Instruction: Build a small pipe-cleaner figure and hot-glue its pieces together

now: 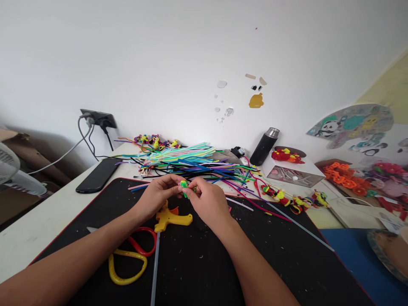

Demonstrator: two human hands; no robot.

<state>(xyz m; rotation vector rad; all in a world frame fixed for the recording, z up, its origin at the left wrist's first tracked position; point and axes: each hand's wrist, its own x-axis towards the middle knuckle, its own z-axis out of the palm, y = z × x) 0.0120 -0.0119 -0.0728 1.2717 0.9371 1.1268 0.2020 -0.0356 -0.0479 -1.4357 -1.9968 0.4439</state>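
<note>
My left hand (157,193) and my right hand (208,200) meet above a black mat (197,263). Both pinch a small green and yellow pipe-cleaner piece (184,187) between their fingertips. A yellow glue gun (170,217) lies on the mat just under my hands, with a clear glue stick (154,272) trailing toward me. Scissors with red and yellow handles (132,259) lie below my left forearm. Behind my hands sits a big heap of coloured pipe cleaners (191,163).
A black phone (98,175) lies at the left by a wall socket (98,118) with cables. A dark flask (264,146) stands at the back. Finished pipe-cleaner figures (295,200) and boxes of orange and red flowers (346,178) sit right. A fan (9,168) is far left.
</note>
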